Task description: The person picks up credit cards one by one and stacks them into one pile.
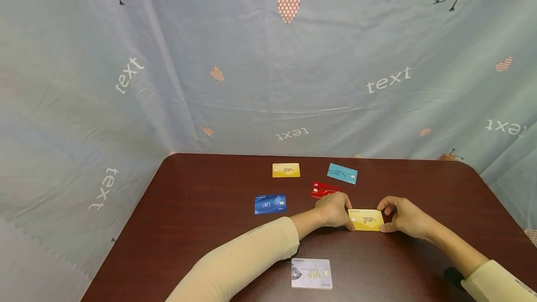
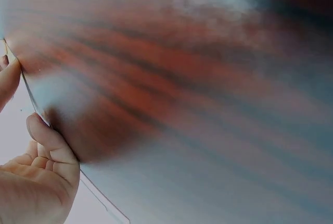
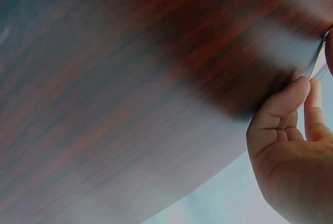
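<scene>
Both hands hold a yellow card [image 1: 366, 220] by its short sides, over the right half of the dark wooden table. My left hand [image 1: 334, 209] has its forefinger and thumb at the card's left corners. On the other side, the forefinger and thumb of my right hand [image 1: 403, 218] meet the right corners. A red card [image 1: 322, 189] lies just beyond the left hand, which partly covers it. In the left wrist view the left hand [image 2: 44, 177] shows at the left edge, thumb extended. The right wrist view has the right hand [image 3: 291, 140] low on its right side.
Farther back on the table [image 1: 201, 227] lie another yellow card [image 1: 286, 170] and a teal VIP card [image 1: 342, 174]. A blue VIP card [image 1: 270, 204] is left of the hands. Nearer the front sits a silver-white VIP card [image 1: 311, 273]. A patterned grey-blue curtain [image 1: 251, 83] hangs behind.
</scene>
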The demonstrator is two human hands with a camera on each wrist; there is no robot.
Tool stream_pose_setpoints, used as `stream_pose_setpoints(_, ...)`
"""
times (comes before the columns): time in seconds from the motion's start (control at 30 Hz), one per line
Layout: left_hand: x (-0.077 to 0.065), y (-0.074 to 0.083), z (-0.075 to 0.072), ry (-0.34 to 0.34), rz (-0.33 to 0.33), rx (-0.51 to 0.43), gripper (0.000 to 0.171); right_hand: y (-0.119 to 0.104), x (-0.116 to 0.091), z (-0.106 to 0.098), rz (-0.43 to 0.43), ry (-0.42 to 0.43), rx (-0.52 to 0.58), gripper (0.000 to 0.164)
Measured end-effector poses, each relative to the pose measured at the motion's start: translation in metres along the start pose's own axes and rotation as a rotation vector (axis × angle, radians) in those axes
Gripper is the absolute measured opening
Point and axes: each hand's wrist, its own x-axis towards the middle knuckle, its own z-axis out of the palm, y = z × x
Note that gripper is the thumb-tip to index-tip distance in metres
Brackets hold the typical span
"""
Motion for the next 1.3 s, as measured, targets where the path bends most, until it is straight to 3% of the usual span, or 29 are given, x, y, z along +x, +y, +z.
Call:
stream_pose_setpoints(0.27, -0.0013, 0.0040, -0.0007, 0.005, -0.005, 0.028, 0.042, 0.0003, 0.0002, 0.0008, 0.007, 0.015, 0.017, 0.053)
stream_pose_setpoints(0.6, -0.0020, 0.0047, 0.0015, 0.017, 0.005, 0.054, 0.044, 0.0015, -0.0004, -0.0014, 0.058, 0.020, 0.084, 0.032)
stream_pose_setpoints(0.8, -0.0033, 0.0042, -0.0009, 0.018, 0.001, 0.041, 0.042, -0.0001, -0.0016, -0.0018, 0.067, 0.014, 0.117, 0.035)
stream_pose_setpoints(0.93, -0.0027, 0.0032, -0.0025, 0.019, 0.004, -0.019, 0.037, -0.0001, -0.0022, -0.0011, 0.084, 0.025, 0.139, 0.037)
stream_pose_setpoints(1.3, -0.0006, 0.0003, -0.0058, 0.017, -0.042, -0.299, 0.027, 0.0022, -0.0037, -0.0018, 0.087, 0.035, 0.182, 0.026)
